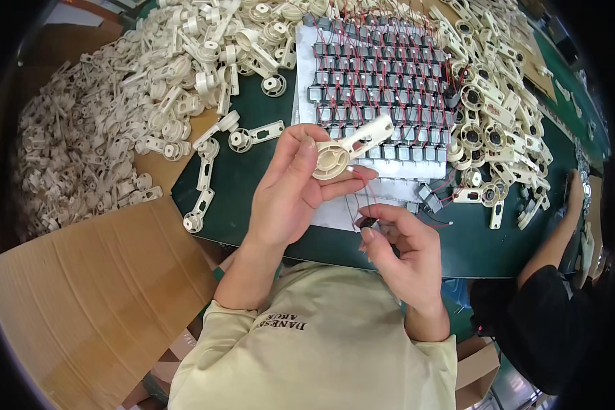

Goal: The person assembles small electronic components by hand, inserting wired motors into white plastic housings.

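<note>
My left hand (283, 184) grips a cream plastic housing (333, 160) with a round ring end and a slotted handle pointing up and to the right. Thin red and dark wires (359, 195) with a small white plug hang below the housing, close to my left fingers. They run down to my right hand (408, 249), which pinches a small dark wired part (367, 222) between thumb and fingers. Most of that part is hidden by the fingers, so its exact kind cannot be made out. Both hands are above the near edge of the table.
Rows of small grey boxy parts with red wires (383, 113) lie on white sheets (306, 68). Loose cream housings (178, 102) heap at the left; others with dark round inserts (492, 137) lie right. A cardboard flap (96, 294) stands near left. Another person's arm (553, 239) reaches in at right.
</note>
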A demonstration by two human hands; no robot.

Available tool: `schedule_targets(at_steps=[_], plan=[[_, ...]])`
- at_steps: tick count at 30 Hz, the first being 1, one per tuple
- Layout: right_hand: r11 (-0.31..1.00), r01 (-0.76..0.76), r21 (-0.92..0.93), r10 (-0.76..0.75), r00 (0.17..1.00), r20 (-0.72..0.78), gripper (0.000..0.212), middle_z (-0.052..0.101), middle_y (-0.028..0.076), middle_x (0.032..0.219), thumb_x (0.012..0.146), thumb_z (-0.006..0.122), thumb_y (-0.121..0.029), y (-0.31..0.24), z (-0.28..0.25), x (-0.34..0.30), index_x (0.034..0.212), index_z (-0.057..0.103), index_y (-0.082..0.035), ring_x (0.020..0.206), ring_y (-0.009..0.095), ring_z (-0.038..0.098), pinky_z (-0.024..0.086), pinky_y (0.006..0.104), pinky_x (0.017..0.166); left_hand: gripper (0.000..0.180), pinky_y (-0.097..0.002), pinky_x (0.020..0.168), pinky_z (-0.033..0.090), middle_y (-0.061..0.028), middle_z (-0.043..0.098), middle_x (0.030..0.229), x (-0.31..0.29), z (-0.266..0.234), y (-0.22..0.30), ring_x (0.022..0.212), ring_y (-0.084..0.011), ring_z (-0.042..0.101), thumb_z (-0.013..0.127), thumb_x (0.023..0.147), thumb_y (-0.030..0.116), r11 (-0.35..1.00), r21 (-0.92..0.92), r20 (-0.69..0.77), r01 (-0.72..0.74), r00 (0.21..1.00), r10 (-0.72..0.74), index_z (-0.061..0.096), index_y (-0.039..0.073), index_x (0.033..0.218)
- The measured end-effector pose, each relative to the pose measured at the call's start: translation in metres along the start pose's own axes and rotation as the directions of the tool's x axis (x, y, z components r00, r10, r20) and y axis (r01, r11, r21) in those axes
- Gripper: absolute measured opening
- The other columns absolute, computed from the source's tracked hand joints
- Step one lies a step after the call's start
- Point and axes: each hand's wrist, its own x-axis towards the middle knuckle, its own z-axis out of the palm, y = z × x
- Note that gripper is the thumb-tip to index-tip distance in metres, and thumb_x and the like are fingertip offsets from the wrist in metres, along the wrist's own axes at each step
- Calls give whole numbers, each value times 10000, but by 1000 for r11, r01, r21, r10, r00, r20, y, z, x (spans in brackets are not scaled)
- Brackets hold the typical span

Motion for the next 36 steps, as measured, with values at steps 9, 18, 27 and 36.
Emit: schedule_targets(at_steps=[9, 18, 27, 36], plan=[[986, -149, 80, 154, 986, -59, 223, 676, 63, 828, 842, 671, -42, -4, 7, 3, 1038, 626, 54, 669, 58, 637, 501, 212, 618, 531, -485, 1068, 399, -273, 462, 1357, -2, 21, -11, 1258, -425, 475, 339, 1030, 286, 993, -113, -58, 37, 997, -44, 270, -44, 1439], [978, -118, 174, 110, 992, 56, 245, 668, 86, 895, 921, 540, 0, -18, 4, -2, 1150, 587, 74, 677, 71, 608, 491, 200, 590, 355, -422, 1000, 464, -181, 542, 1253, -9, 3, -26, 1199, -306, 553, 526, 971, 99, 1000, -19, 53, 12, 999, -11, 420, -11, 1292], [977, -169, 129, 152, 979, 136, 255, 667, 50, 857, 905, 583, -21, -15, -5, -3, 1149, 606, 49, 641, 30, 564, 461, 186, 571, 364, -429, 1014, 449, -186, 527, 1266, -8, 2, -29, 1211, -315, 542, 538, 945, 33, 990, 122, 110, -71, 992, 57, 401, -20, 1277], [968, -133, 211, 122, 991, 62, 231, 616, 16, 844, 900, 644, -56, -6, -16, 4, 1110, 588, 25, 674, 27, 552, 415, 190, 561, 335, -444, 1025, 436, -197, 524, 1279, -8, -5, -30, 1223, -323, 533, 511, 914, -82, 965, 188, 178, -186, 972, 152, 411, -26, 1229]])
